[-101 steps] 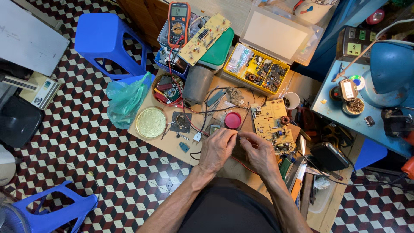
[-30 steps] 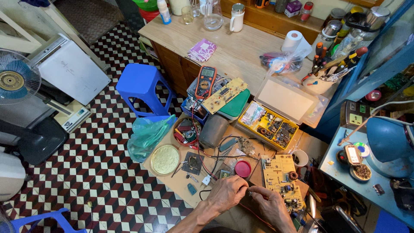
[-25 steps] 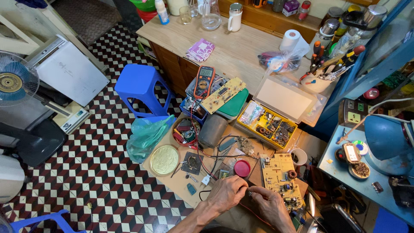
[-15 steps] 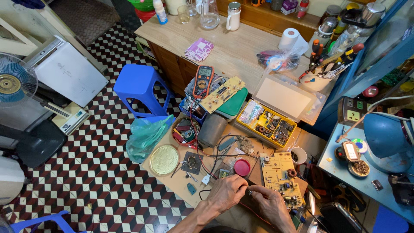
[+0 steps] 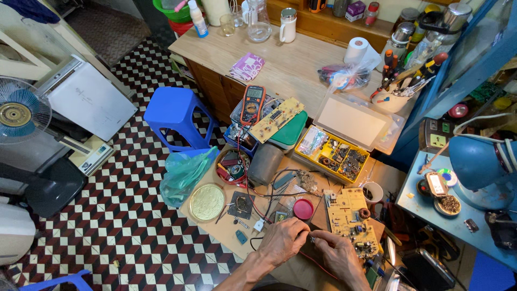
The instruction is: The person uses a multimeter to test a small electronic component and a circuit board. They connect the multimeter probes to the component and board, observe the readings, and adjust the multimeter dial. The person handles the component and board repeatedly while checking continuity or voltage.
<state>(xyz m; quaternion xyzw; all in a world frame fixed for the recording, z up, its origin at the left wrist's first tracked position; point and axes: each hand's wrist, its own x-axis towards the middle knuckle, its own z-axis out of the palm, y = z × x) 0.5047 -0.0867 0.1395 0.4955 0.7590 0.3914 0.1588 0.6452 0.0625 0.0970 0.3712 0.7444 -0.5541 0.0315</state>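
At the near edge of the low wooden counter (image 5: 226,229), the left hand (image 5: 284,241) and right hand (image 5: 335,253) meet fingertip to fingertip over a small part that is too tiny to identify; both hands are curled narrow around it, but whether either truly grips it cannot be told. Just right of the hands lies a pale yellow circuit board (image 5: 350,221), its long axis running from the far left toward the near right. A pink round lid (image 5: 303,209) sits just beyond the left hand.

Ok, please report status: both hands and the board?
Left hand and right hand pinch something small, unclear. Circuit board beside right hand. Red lid close ahead.
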